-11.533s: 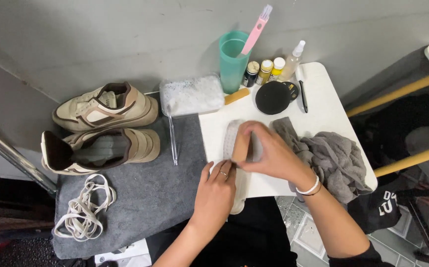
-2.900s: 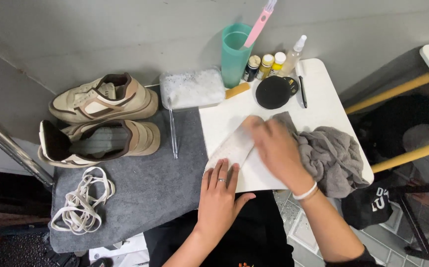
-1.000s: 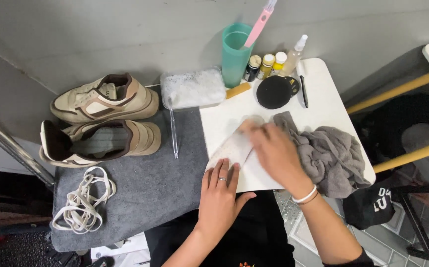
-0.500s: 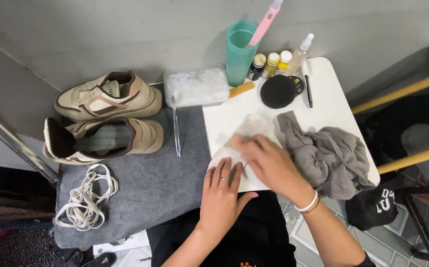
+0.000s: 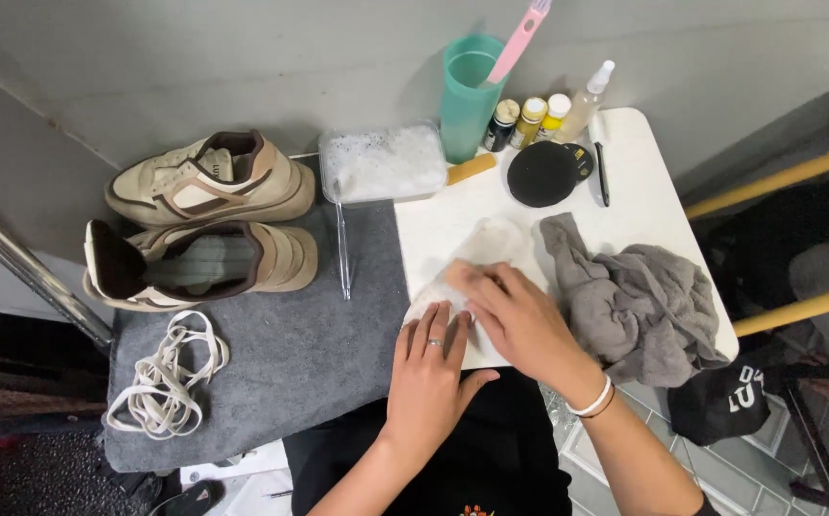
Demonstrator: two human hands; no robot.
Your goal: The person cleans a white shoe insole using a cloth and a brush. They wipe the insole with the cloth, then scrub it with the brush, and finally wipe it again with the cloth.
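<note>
A pale insole (image 5: 487,250) lies at a slant on the white table (image 5: 644,201). My left hand (image 5: 430,368) lies flat with fingers spread on the insole's near end. My right hand (image 5: 515,313) presses down on the middle of the insole, fingers together, and covers part of it. I cannot tell whether the right hand holds anything under its palm. A crumpled grey cloth (image 5: 636,301) sits just right of my right hand.
Two beige shoes (image 5: 206,182) (image 5: 199,262) and white laces (image 5: 168,371) lie on a grey mat (image 5: 290,373) at left. At the back stand a tub of foamy water (image 5: 383,162), a teal cup (image 5: 470,91) with a pink brush, small bottles (image 5: 532,119) and a black round lid (image 5: 541,174).
My right hand has slid down the insole from its far end toward me. My left hand stays flat on the near end.
</note>
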